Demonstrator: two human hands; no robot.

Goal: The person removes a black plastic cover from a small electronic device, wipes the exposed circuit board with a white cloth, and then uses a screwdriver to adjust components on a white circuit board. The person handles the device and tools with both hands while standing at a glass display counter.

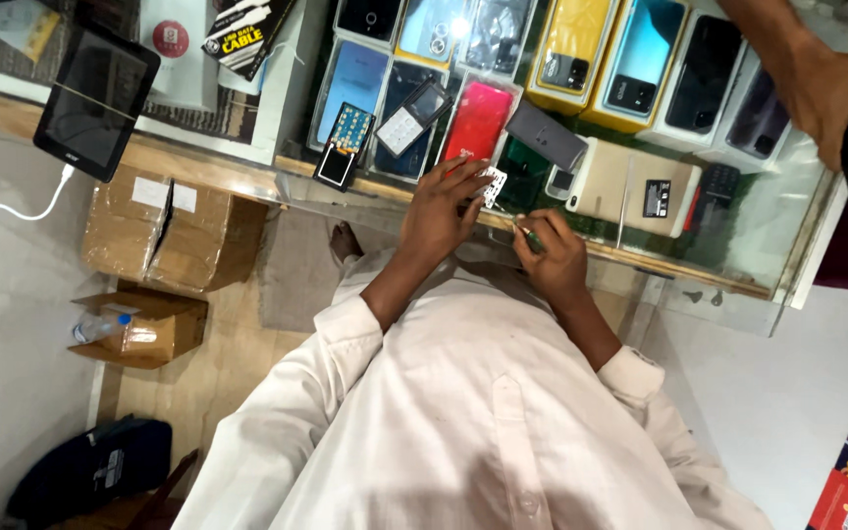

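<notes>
The left hand [441, 208] pinches a small white perforated keypad part [493, 185] at the near edge of the glass desk [787, 226], while the right hand [550, 257] is closed around a thin metal tool [522, 233] aimed at it. The part looks light, thin and easily bent, best held by its edges. Just beside it lie a red phone [478, 123], a grey phone [545, 134] and a small keypad handset [412, 117]; another person's hand [826, 88] reaches in at the far right.

I am wearing a loose, off-white long-sleeved shirt with a buttoned placket running down the chest. The cuffs are sitting well above my wrists, leaving my left hand [441, 208] and right hand [554, 257] bare, with no rings showing.
</notes>
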